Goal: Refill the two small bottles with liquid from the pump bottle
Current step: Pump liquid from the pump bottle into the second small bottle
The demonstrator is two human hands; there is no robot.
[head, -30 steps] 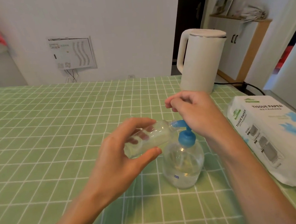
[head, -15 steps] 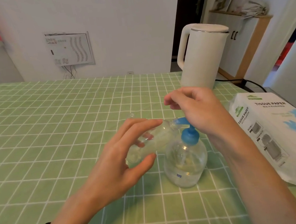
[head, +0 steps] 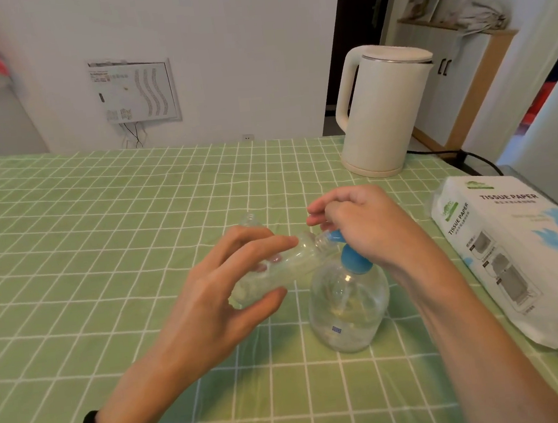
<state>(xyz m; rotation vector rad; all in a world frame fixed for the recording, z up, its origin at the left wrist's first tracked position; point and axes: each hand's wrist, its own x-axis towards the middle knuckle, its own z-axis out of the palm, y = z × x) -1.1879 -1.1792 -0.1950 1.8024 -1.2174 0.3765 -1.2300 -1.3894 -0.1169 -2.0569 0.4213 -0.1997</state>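
Pump bottle stands upright on the green checked tablecloth, close in front of me, with clear liquid low in its round body. My right hand sits on its blue pump head, fingers curled over the top, placed to press straight down while its weight steadies the pump bottle. My left hand grips a small bottle between thumb and fingers. It is tipped nearly on its side so that its open neck meets the blue spout. The tilt, I judge, lets liquid run along the wall rather than splash. Some liquid shows at its low end. The second small bottle stands uncapped just behind my left hand, mostly hidden by my fingers, and I cannot tell how full it is.

Room is uneven. To the left and toward the far edge the cloth runs open, so the held bottle can swing out that way. To the right a tissue pack lies near my right forearm along the table's side. A white kettle with its black cord stands beyond, near the back corner. The risk I see is my left knuckles knocking over the standing bottle when I draw back.
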